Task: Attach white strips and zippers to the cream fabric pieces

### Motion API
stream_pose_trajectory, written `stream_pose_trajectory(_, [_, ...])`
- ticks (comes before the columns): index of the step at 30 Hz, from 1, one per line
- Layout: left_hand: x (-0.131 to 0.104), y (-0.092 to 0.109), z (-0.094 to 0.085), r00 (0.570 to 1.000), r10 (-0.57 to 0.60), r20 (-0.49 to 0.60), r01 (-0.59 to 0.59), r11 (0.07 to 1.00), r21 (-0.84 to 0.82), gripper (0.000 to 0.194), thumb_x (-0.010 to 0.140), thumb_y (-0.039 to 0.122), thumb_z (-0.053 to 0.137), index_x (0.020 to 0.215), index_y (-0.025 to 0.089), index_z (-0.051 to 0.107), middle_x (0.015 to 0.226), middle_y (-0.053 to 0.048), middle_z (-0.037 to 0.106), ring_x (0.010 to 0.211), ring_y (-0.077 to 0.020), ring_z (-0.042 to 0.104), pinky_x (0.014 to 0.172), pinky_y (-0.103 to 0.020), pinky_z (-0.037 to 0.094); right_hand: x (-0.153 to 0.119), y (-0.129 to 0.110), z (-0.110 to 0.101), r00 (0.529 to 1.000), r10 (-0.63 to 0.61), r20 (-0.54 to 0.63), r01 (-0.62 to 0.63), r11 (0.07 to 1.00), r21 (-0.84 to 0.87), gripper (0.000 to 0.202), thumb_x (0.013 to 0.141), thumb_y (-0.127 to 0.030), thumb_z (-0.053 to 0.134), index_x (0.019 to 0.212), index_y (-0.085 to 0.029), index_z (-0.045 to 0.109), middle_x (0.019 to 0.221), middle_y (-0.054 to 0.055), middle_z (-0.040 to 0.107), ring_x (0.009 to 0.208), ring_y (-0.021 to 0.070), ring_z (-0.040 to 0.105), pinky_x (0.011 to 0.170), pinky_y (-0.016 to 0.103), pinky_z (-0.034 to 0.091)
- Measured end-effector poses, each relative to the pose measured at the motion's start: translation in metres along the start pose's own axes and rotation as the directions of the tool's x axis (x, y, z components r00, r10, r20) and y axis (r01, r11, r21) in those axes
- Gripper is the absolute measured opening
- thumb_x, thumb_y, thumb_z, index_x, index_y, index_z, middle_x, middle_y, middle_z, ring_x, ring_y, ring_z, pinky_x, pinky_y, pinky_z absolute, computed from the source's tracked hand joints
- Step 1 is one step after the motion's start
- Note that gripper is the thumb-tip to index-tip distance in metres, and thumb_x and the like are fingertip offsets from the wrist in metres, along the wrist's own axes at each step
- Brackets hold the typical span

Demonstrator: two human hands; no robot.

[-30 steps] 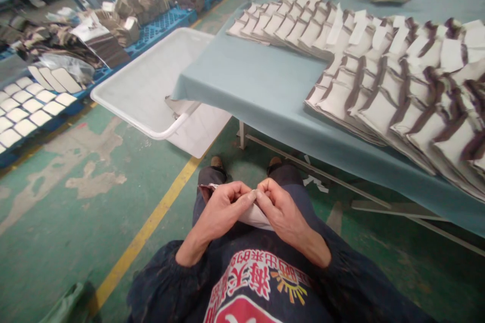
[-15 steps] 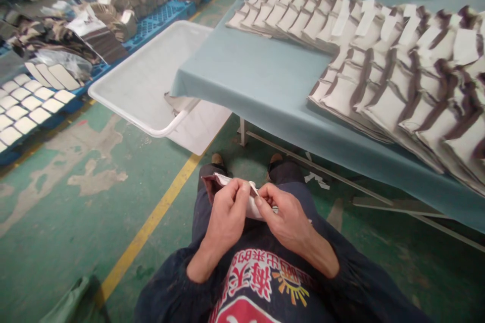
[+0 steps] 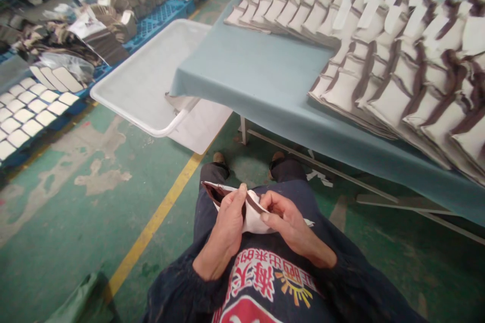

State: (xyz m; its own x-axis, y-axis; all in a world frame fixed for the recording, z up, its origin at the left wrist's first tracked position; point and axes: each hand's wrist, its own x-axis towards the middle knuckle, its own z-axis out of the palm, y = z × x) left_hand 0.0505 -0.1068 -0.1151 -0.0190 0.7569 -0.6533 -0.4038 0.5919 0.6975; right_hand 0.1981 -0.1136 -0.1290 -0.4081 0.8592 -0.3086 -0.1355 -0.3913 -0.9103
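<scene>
Over my lap is a small white fabric piece (image 3: 254,222) with a dark brown edge and a brown inner side, its exact kind unclear. My left hand (image 3: 231,217) pinches it near the middle, thumb on top. The piece's brown-lined end sticks out to the left past that hand. On the other side, my right hand (image 3: 286,217) grips the brown-edged border between thumb and curled fingers. Part of the cloth is hidden behind both hands. Below them lies a dark apron (image 3: 261,282) with printed lettering and a sun.
A table with a blue-green cover (image 3: 242,68) stands ahead, bearing rows of stacked white-and-brown fabric pieces (image 3: 394,86). Partly beneath its left corner is a white plastic tub (image 3: 132,86). Blue pallets (image 3: 162,17) with piled goods line the left. Green cloth (image 3: 83,300) lies lower left.
My hands have moved slightly apart. More of the white cloth and its brown edge now shows between them, and the left end of the piece lies more spread out.
</scene>
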Motion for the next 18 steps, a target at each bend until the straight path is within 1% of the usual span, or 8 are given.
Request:
stream_pose_trajectory(2, [-0.001, 0.005, -0.006, 0.993, 0.108, 0.045, -0.114, 0.984, 0.141, 0.06, 0.081, 0.076, 0.067, 0.07, 0.017, 0.058, 0.061, 0.002, 0.053, 0.059, -0.0129, 0.044, 0.054, -0.024, 0.036, 0.001, -0.003, -0.002, 1.0, 0.006, -0.029, -0.006, 1.0, -0.011, 0.023, 0.082, -0.037, 0.067, 0.079, -0.022, 0.051, 0.073, -0.003, 0.05, 0.066, 0.0142, 0.046, 0.061, 0.027, 0.037])
stream_pose_trajectory(4, [-0.004, 0.013, -0.01, 0.966, 0.222, 0.134, -0.254, 0.911, 0.326, 0.058, 0.091, 0.072, 0.056, 0.074, 0.017, 0.061, 0.065, 0.001, 0.053, 0.063, -0.0142, 0.045, 0.057, -0.025, 0.037, 0.0, -0.008, -0.002, 0.998, -0.003, -0.069, -0.003, 0.996, -0.086, 0.021, 0.082, -0.037, 0.066, 0.078, -0.022, 0.052, 0.073, -0.003, 0.052, 0.068, 0.0149, 0.048, 0.063, 0.028, 0.039])
stream_pose_trajectory(7, [-0.012, 0.028, -0.012, 0.92, 0.287, 0.266, -0.39, 0.726, 0.566, 0.042, 0.091, 0.055, 0.066, 0.076, 0.017, 0.061, 0.069, 0.002, 0.053, 0.066, -0.0136, 0.045, 0.061, -0.025, 0.036, -0.003, -0.018, -0.001, 0.991, -0.057, -0.12, 0.022, 0.96, -0.279, 0.018, 0.087, -0.034, 0.063, 0.079, -0.021, 0.054, 0.074, -0.002, 0.055, 0.07, 0.016, 0.051, 0.067, 0.03, 0.041])
stream_pose_trajectory(9, [-0.017, 0.035, -0.011, 0.902, 0.313, 0.298, -0.432, 0.634, 0.641, 0.034, 0.09, 0.045, 0.069, 0.074, 0.017, 0.059, 0.07, 0.002, 0.054, 0.066, -0.0131, 0.045, 0.061, -0.025, 0.036, -0.005, -0.024, 0.001, 0.986, -0.113, -0.124, 0.056, 0.917, -0.395, 0.014, 0.091, -0.03, 0.06, 0.081, -0.021, 0.056, 0.075, -0.001, 0.057, 0.071, 0.0164, 0.052, 0.068, 0.03, 0.041])
stream_pose_trajectory(10, [-0.018, 0.038, -0.01, 0.895, 0.321, 0.308, -0.445, 0.612, 0.654, 0.032, 0.091, 0.042, 0.068, 0.073, 0.017, 0.059, 0.07, 0.002, 0.055, 0.066, -0.0132, 0.046, 0.061, -0.025, 0.036, -0.006, -0.026, 0.003, 0.982, -0.143, -0.122, 0.078, 0.9, -0.428, 0.012, 0.092, -0.028, 0.059, 0.083, -0.022, 0.056, 0.076, -0.001, 0.058, 0.071, 0.0164, 0.052, 0.068, 0.031, 0.041])
stream_pose_trajectory(14, [-0.013, 0.038, -0.011, 0.882, 0.339, 0.328, -0.471, 0.606, 0.641, 0.031, 0.093, 0.041, 0.061, 0.073, 0.016, 0.062, 0.07, 0.0, 0.058, 0.066, -0.0142, 0.049, 0.061, -0.025, 0.039, -0.005, -0.027, 0.008, 0.973, -0.201, -0.117, 0.126, 0.879, -0.46, 0.011, 0.093, -0.023, 0.057, 0.082, -0.023, 0.053, 0.077, -0.002, 0.057, 0.07, 0.0157, 0.051, 0.067, 0.03, 0.04])
stream_pose_trajectory(16, [-0.007, 0.034, -0.013, 0.875, 0.394, 0.282, -0.48, 0.622, 0.619, 0.039, 0.093, 0.047, 0.058, 0.067, 0.017, 0.059, 0.064, 0.0, 0.056, 0.061, -0.0141, 0.047, 0.058, -0.025, 0.039, -0.003, -0.025, 0.01, 0.975, -0.193, -0.108, 0.124, 0.881, -0.458, 0.012, 0.091, -0.023, 0.058, 0.081, -0.022, 0.052, 0.076, -0.002, 0.057, 0.069, 0.0153, 0.05, 0.067, 0.03, 0.039])
stream_pose_trajectory(18, [-0.001, 0.03, -0.016, 0.875, 0.442, 0.195, -0.464, 0.656, 0.595, 0.049, 0.091, 0.057, 0.057, 0.061, 0.018, 0.057, 0.058, 0.0, 0.053, 0.056, -0.0148, 0.046, 0.054, -0.026, 0.041, -0.003, -0.023, 0.013, 0.979, -0.175, -0.105, 0.115, 0.896, -0.428, 0.008, 0.088, -0.023, 0.058, 0.081, -0.022, 0.053, 0.076, -0.002, 0.058, 0.069, 0.0151, 0.052, 0.066, 0.029, 0.04])
